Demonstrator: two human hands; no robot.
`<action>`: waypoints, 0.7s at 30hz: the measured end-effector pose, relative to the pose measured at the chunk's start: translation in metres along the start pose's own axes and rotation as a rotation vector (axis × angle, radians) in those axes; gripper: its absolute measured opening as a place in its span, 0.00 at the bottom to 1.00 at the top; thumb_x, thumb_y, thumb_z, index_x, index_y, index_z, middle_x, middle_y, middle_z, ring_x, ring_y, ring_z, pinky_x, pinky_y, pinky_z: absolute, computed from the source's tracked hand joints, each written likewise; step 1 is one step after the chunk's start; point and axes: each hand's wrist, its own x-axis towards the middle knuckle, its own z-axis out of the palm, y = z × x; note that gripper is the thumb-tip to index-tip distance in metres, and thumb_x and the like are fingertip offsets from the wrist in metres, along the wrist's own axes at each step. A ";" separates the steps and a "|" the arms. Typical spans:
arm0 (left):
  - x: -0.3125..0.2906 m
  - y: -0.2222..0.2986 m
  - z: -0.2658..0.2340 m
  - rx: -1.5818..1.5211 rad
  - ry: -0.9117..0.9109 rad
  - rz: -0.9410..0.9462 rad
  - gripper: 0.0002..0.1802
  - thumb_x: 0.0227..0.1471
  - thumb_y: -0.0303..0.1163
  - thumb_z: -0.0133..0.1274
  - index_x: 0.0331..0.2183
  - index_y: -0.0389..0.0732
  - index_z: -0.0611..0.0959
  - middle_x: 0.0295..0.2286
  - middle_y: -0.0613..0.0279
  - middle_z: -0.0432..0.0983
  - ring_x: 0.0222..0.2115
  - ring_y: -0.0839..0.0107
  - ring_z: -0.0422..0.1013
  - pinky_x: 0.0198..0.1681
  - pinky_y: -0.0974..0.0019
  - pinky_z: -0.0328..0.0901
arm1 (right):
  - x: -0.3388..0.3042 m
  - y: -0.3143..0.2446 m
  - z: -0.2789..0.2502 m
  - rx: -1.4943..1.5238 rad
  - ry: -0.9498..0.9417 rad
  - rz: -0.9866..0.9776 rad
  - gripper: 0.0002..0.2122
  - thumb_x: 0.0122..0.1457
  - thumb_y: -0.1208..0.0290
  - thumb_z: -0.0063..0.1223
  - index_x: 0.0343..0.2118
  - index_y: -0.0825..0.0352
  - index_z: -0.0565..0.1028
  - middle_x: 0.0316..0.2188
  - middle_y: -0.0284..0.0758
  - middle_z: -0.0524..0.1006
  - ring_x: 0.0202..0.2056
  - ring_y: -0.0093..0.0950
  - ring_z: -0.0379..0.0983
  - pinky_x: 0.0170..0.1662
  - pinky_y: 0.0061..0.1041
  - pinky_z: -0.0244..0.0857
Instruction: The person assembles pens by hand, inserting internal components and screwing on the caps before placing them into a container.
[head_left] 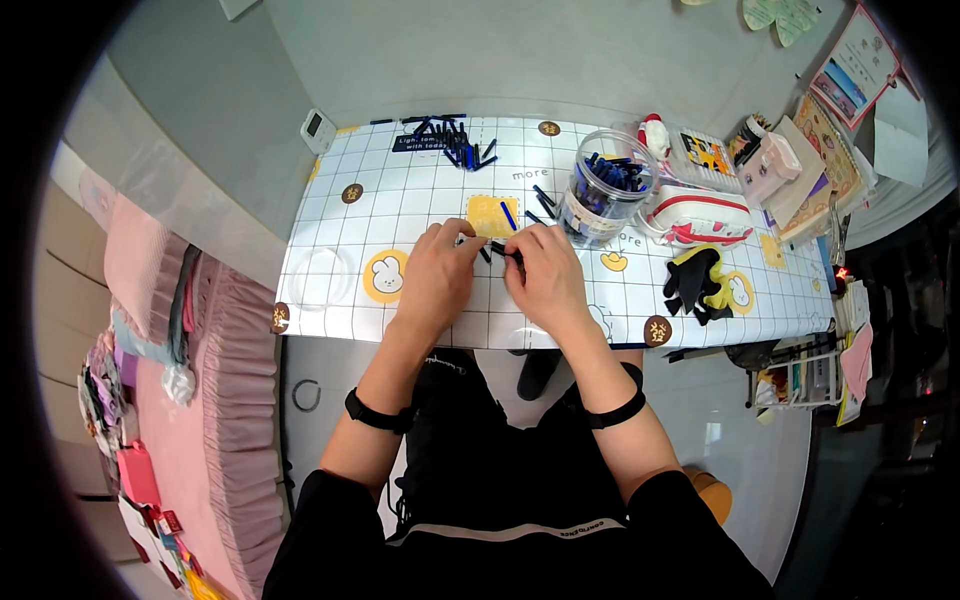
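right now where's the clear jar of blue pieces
In the head view, the clear jar stands right of the right hand, beside the red-and-white pouch.

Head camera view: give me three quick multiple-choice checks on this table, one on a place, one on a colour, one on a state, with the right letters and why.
1. Where does the clear round jar stand relative to the hands?
A. ahead and to the right
B. left of the left hand
C. on the floor

2. What colour are most of the short sticks in the loose pile at the table's far edge?
A. red
B. dark blue and black
C. white

3. What are the left hand and right hand doing?
A. resting flat, far apart
B. held up off the table
C. close together, fingers pinching a small dark stick

Key: 1 A, the jar sits beyond the right hand, toward the right. 2 B, the pile looks dark blue and black. 3 C, both hands meet over the stick on the gridded tablecloth.
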 end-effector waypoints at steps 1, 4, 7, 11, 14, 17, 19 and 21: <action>0.001 -0.001 -0.001 0.005 -0.011 0.000 0.11 0.33 0.19 0.47 0.26 0.39 0.75 0.27 0.62 0.66 0.26 0.65 0.62 0.29 0.67 0.60 | 0.000 0.000 0.000 -0.010 0.008 0.003 0.06 0.37 0.79 0.47 0.21 0.67 0.66 0.22 0.33 0.64 0.27 0.31 0.59 0.30 0.25 0.56; 0.003 -0.001 -0.003 0.021 -0.021 0.031 0.09 0.32 0.20 0.49 0.24 0.39 0.75 0.26 0.64 0.66 0.26 0.66 0.62 0.29 0.67 0.59 | -0.001 0.000 0.001 -0.056 0.009 0.046 0.06 0.36 0.79 0.46 0.22 0.67 0.66 0.22 0.34 0.64 0.27 0.32 0.59 0.30 0.26 0.56; 0.005 -0.001 -0.004 0.024 -0.044 0.091 0.06 0.32 0.22 0.49 0.21 0.40 0.74 0.24 0.65 0.66 0.25 0.67 0.61 0.29 0.68 0.58 | -0.001 0.001 0.003 -0.068 0.033 0.088 0.06 0.36 0.79 0.46 0.22 0.68 0.66 0.22 0.35 0.63 0.27 0.33 0.58 0.31 0.26 0.55; 0.005 -0.001 -0.005 0.035 -0.064 0.146 0.06 0.33 0.22 0.47 0.22 0.39 0.72 0.22 0.64 0.65 0.25 0.66 0.61 0.29 0.68 0.57 | -0.001 0.000 0.004 -0.102 0.033 0.066 0.07 0.36 0.79 0.46 0.22 0.68 0.66 0.23 0.36 0.63 0.28 0.32 0.58 0.31 0.26 0.55; 0.002 -0.001 -0.011 0.044 -0.028 0.066 0.08 0.33 0.21 0.47 0.24 0.38 0.71 0.21 0.61 0.65 0.24 0.64 0.60 0.28 0.67 0.57 | 0.000 0.000 0.002 -0.086 0.018 0.066 0.07 0.36 0.79 0.46 0.23 0.68 0.66 0.23 0.36 0.63 0.28 0.32 0.58 0.31 0.26 0.55; -0.003 -0.008 -0.013 0.096 0.065 -0.089 0.07 0.35 0.21 0.46 0.25 0.37 0.71 0.21 0.59 0.65 0.24 0.62 0.61 0.27 0.64 0.57 | 0.000 0.002 0.001 -0.056 0.001 0.074 0.08 0.36 0.80 0.46 0.23 0.67 0.66 0.23 0.35 0.64 0.28 0.32 0.58 0.32 0.26 0.55; -0.007 -0.011 -0.018 0.121 0.002 -0.189 0.07 0.35 0.22 0.47 0.25 0.36 0.71 0.22 0.57 0.66 0.25 0.60 0.62 0.27 0.64 0.58 | 0.001 0.001 0.000 -0.021 -0.016 0.074 0.08 0.36 0.80 0.46 0.24 0.67 0.66 0.23 0.34 0.64 0.28 0.32 0.59 0.32 0.26 0.55; -0.008 -0.011 -0.019 0.126 -0.073 -0.241 0.07 0.35 0.22 0.47 0.25 0.35 0.70 0.22 0.56 0.66 0.26 0.60 0.63 0.28 0.64 0.59 | 0.000 0.000 -0.002 0.011 -0.044 0.095 0.08 0.37 0.81 0.46 0.24 0.67 0.65 0.23 0.33 0.65 0.29 0.32 0.59 0.32 0.26 0.56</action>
